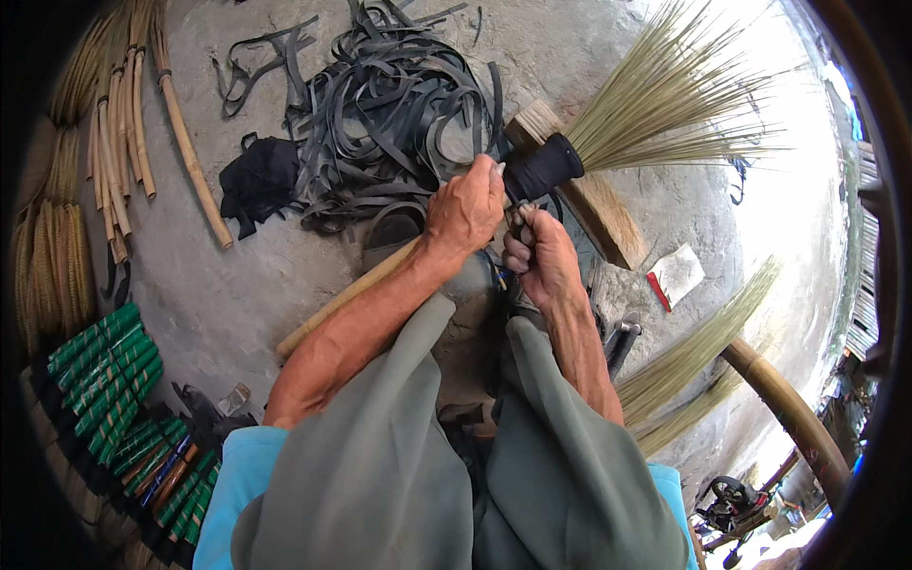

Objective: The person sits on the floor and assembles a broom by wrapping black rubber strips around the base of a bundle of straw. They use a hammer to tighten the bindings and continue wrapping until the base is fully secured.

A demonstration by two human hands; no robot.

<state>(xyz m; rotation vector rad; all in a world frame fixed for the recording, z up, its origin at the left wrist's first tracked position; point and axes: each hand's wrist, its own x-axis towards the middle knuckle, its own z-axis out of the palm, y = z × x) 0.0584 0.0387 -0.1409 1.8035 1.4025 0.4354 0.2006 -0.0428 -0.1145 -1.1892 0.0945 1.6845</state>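
Observation:
A broom lies across my lap, its straw bristles fanning to the upper right and its wooden stick running down to the left. A black rubber band wrap binds the bristles at the neck. My left hand grips the broom just below that wrap. Beside it my right hand is closed around a black strip pulled taut from the wrap. A wooden block lies under the broom's neck.
A heap of black rubber strips lies ahead on the concrete floor. Bare cane sticks lie at the left, green-wrapped handles at the lower left. More bristle bundles and a thick bamboo pole are at the right. A red-and-white packet lies nearby.

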